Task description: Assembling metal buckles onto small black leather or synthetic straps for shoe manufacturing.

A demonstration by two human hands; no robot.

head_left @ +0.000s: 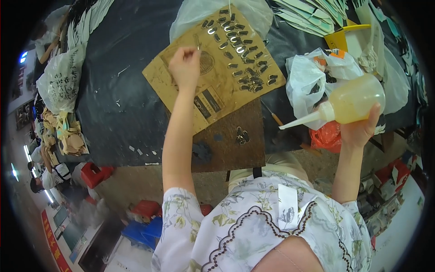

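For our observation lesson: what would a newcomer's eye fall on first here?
Probably the squeeze bottle of yellowish liquid at right, held in the right hand, its white nozzle pointing left. Next, the brown board at upper centre, with small shiny pieces scattered over its right side and the left hand at its left part.

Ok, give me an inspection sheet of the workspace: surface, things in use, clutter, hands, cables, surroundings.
Surface: black-covered table; brown board at its near edge.
Things in use: cardboard sheet bearing many small dark, shiny pieces; squeeze bottle with yellowish liquid.
Clutter: white plastic bag, red bag, wooden-handled tool, all right of the cardboard.
Hands: left hand pinched over the cardboard, anything held too small to tell; right hand gripping the bottle, nozzle pointing left.
Cables: nothing seen.
Surroundings: red plastic item on the left.
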